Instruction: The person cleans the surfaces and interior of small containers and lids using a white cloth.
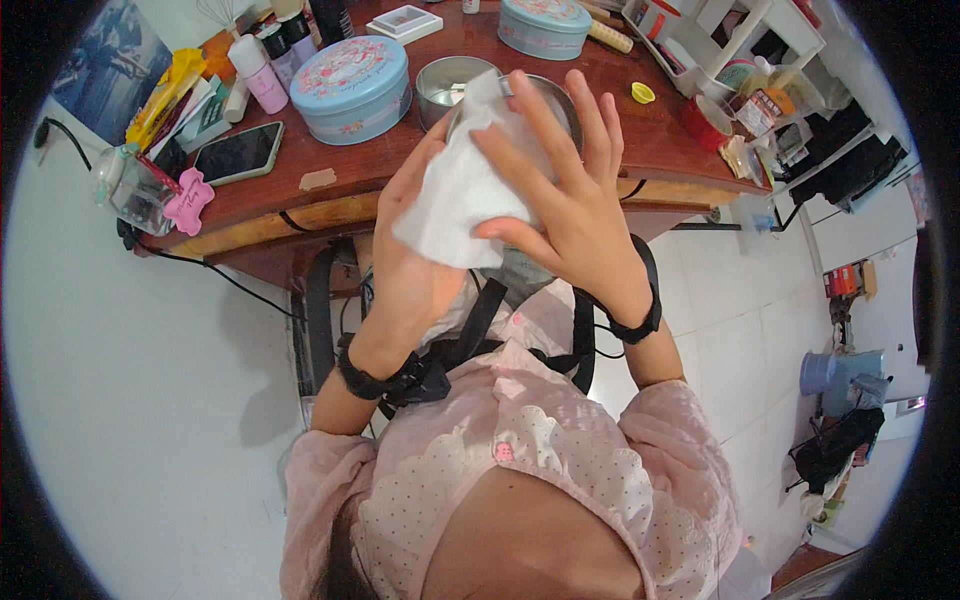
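A crumpled white tissue or cloth (469, 195) hangs between my hands above the desk's front edge. My left hand (416, 255) holds its left side, with the fingers partly hidden behind it. Spread wide, my right hand (577, 195) lies over the right side, its thumb and forefinger touching the white sheet. Just beyond them stands an open round metal tin (439, 94) with something small and pale inside. A second round metal piece (559, 101), tin or lid, is mostly covered by my right fingers; whether they touch it is unclear.
On the reddish wooden desk (330, 195) are two blue floral tins (352, 90) (545, 30), a phone (240, 154), a pink bottle (259, 75) and a small yellow cup (643, 93). A white rack (780, 34) stands at right. A black cable (217, 270) hangs at left.
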Tool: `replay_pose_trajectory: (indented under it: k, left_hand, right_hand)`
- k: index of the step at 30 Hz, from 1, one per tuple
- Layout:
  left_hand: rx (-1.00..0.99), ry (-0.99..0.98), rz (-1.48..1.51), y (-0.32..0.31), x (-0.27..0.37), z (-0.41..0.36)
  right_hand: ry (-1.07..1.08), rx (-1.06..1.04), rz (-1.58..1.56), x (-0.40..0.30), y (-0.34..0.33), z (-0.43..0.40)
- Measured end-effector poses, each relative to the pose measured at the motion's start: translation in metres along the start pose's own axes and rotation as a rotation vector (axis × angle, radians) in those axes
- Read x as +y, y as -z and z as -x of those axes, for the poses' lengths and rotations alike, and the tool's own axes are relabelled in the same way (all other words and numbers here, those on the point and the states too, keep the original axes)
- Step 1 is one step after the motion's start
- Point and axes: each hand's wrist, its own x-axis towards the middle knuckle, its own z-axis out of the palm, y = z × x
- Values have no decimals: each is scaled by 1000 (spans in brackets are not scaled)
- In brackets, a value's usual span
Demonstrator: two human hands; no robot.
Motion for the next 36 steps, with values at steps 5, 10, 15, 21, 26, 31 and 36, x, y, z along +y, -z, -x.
replay_pose_trajectory:
  k: [5, 10, 15, 21, 26, 31, 36]
  left_hand:
    - [-87, 176, 203, 19, 2, 7]
    - [4, 108, 279, 14, -10, 13]
    - [-153, 115, -131, -11, -10, 4]
    - [-83, 1, -433, -24, -3, 0]
    - [-76, -64, -238, -22, 0, -4]
    - [-14, -69, -143, -21, 2, -6]
    - [96, -59, -119, -20, 11, -10]
  right_hand:
    - [244, 38, 161, 6, 0, 0]
    - [41, -98, 99, -4, 3, -2]
    - [-139, 73, 139, 7, -1, 1]
    - [-213, 71, 268, 23, -1, 0]
    - [-149, 50, 37, 21, -5, 0]
    - [-93, 70, -112, 17, -6, -2]
    - [-4, -89, -193, 9, -3, -3]
